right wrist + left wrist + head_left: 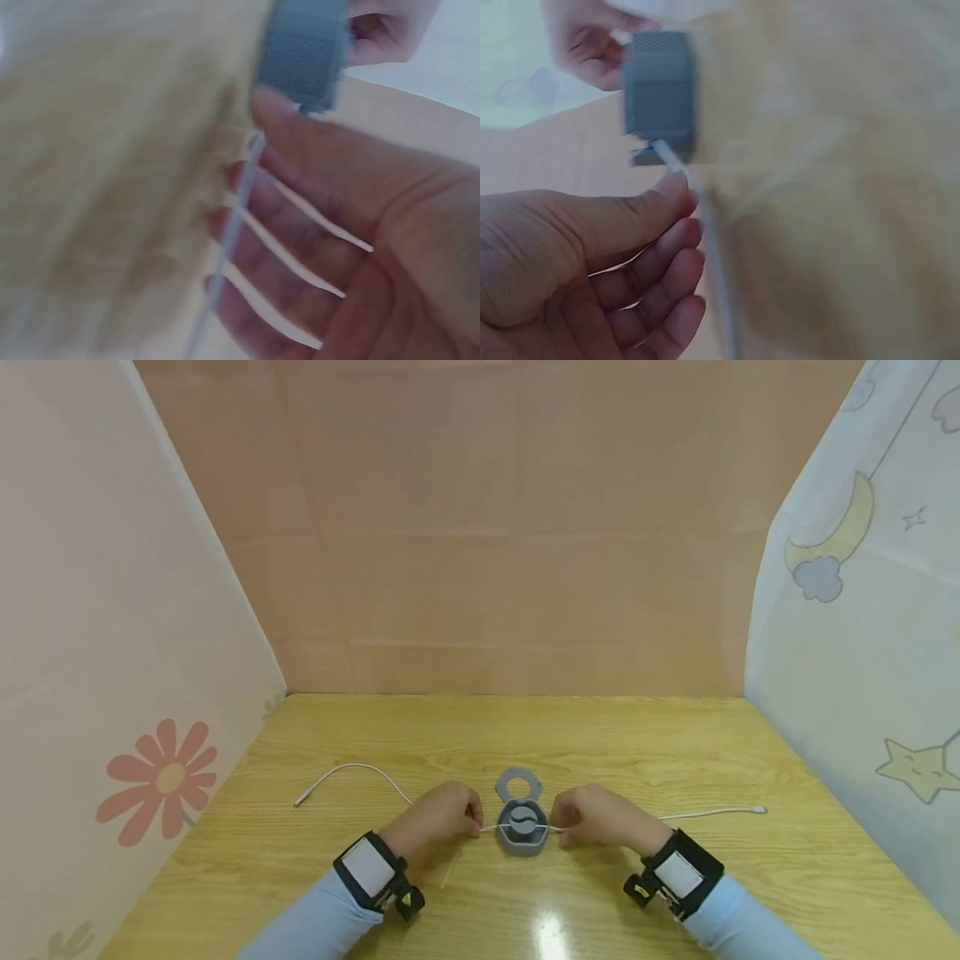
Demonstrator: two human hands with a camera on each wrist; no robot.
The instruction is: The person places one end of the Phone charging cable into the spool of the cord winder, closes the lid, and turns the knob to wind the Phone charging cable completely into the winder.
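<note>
A small grey round case (521,833) sits on the wooden table (525,735) with its lid (518,785) flipped open behind it. A thin white cable (352,768) runs through the case and out on both sides. My left hand (442,814) pinches the cable just left of the case. In the left wrist view its thumb (660,199) lies on the cable (712,247) beside the case (658,94). My right hand (596,817) pinches the cable just right of the case. In the right wrist view the cable (232,225) crosses the fingers (285,225) below the case (304,45).
The cable's left end (300,800) curves away over the table and its right end (757,810) lies straight out. Patterned cloth walls stand at the left (112,693) and right (862,652), and a plain wall (510,568) closes the back.
</note>
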